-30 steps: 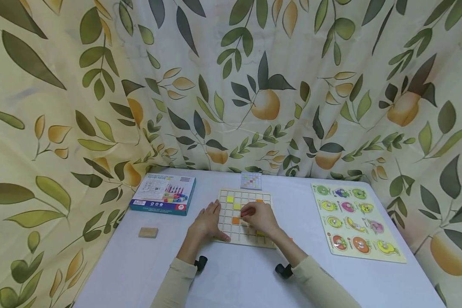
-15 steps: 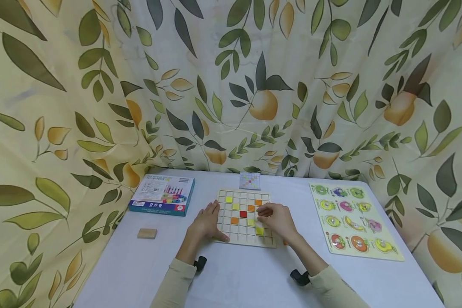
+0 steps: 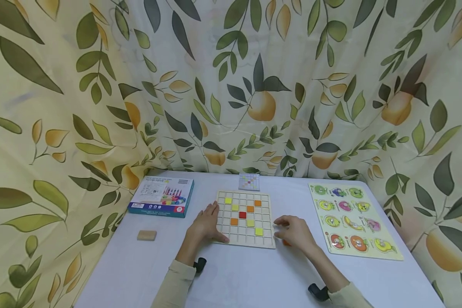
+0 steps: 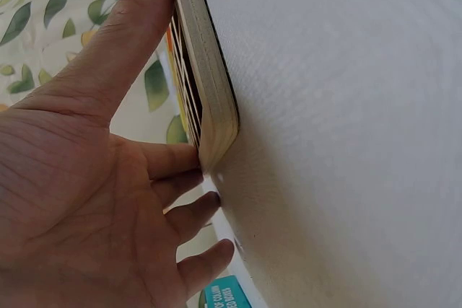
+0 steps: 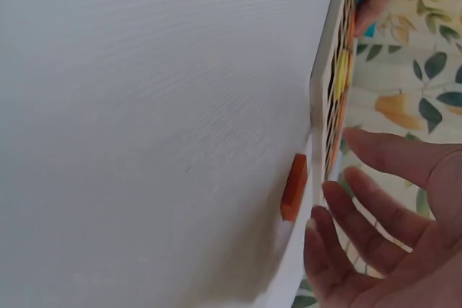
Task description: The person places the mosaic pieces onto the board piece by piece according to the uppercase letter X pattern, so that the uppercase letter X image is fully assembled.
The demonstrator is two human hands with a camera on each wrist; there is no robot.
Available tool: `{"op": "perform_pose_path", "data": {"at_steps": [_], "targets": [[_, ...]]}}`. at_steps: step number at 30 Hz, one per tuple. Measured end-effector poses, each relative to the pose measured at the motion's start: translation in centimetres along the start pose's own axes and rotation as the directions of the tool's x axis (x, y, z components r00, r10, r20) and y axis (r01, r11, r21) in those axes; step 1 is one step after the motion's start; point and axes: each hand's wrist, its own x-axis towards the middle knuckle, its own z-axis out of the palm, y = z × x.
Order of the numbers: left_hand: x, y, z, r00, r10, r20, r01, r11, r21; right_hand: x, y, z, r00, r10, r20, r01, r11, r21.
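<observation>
A square wooden grid board [image 3: 242,238] lies on the table, with a red tile [image 3: 242,215] near its middle and several yellow and orange tiles around it. My left hand [image 3: 205,223] rests along the board's left side, fingers extended; in the left wrist view the thumb [image 4: 119,48] lies on the board's edge. Just off the right side hovers my right hand [image 3: 298,234], fingers loosely bent and holding nothing. Close by it on the cloth is an orange block [image 5: 294,187], partly hidden by the hand in the head view.
A small pattern card [image 3: 249,182] lies behind the board. To the left are a flat printed box [image 3: 161,196] and a small wooden block [image 3: 146,235]. A fruit puzzle board [image 3: 354,222] lies at the right. A leaf-patterned curtain hangs behind the white-covered table.
My right hand has let go of the red tile and moved right, off the board to beside the orange block. The left hand stays on the board's left side.
</observation>
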Motion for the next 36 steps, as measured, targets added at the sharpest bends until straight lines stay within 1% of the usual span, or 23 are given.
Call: {"op": "perform_pose_path", "data": {"at_steps": [3, 7, 10, 13, 19, 25, 30, 36], "targets": [[-0.2, 0.0, 0.0, 1.000, -0.004, -0.004, 0.004, 1.000, -0.015, -0.5, 0.5, -0.2, 0.999, 0.034, 0.027, -0.034, 0.999, -0.020], [-0.4, -0.1, 0.1, 1.000, 0.001, -0.005, -0.001, 1.000, -0.017, -1.4, 1.0, -0.6, 0.997, 0.058, 0.054, -0.055, 0.997, -0.052], [-0.5, 0.0, 0.1, 1.000, -0.002, -0.007, 0.002, 1.000, -0.012, -1.9, 1.4, -0.8, 0.998, 0.048, 0.044, -0.044, 0.995, -0.084], [-0.6, 0.0, 0.0, 1.000, -0.003, -0.009, 0.003, 1.000, -0.022, -2.2, 1.9, -0.8, 0.999, 0.039, 0.027, -0.036, 0.995, -0.095], [-0.4, -0.1, 0.3, 1.000, 0.001, -0.012, -0.001, 1.000, -0.026, -2.6, 2.4, -0.8, 0.999, 0.034, 0.005, -0.033, 0.997, -0.072], [-0.3, -0.2, 0.5, 1.000, 0.003, -0.013, -0.004, 1.000, -0.027, -2.5, 2.2, -1.2, 0.999, 0.035, -0.007, -0.035, 0.999, -0.033], [-0.3, -0.1, 0.3, 1.000, 0.002, -0.003, -0.002, 1.000, -0.007, -2.0, 1.6, -1.5, 0.999, 0.035, -0.010, -0.034, 0.999, 0.030], [-0.3, 0.0, 0.0, 1.000, 0.003, -0.008, -0.003, 1.000, 0.003, -1.2, 0.2, -1.4, 0.999, -0.011, -0.039, 0.014, 0.997, 0.071]]}}
